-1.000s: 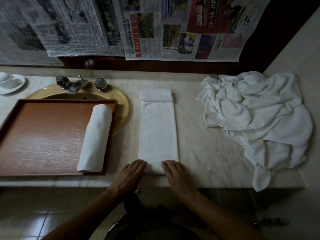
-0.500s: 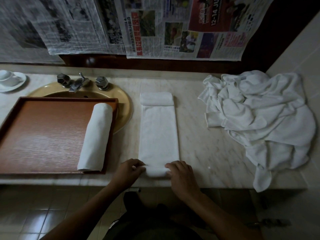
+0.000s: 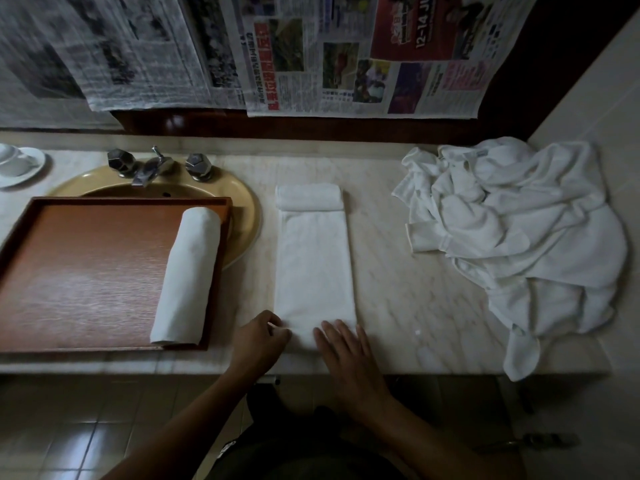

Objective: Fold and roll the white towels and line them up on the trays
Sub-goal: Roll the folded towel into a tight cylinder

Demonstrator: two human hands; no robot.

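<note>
While flat-fingered atop folded towel, right hand; left hand, pinch on its corner.

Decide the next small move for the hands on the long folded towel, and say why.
Probably tuck the near edge over and start rolling it away. The folded towel lies flat on the counter, the left hand pinches its near corner, the right hand rests flat on that end, and one rolled towel already sits on the tray.
</note>
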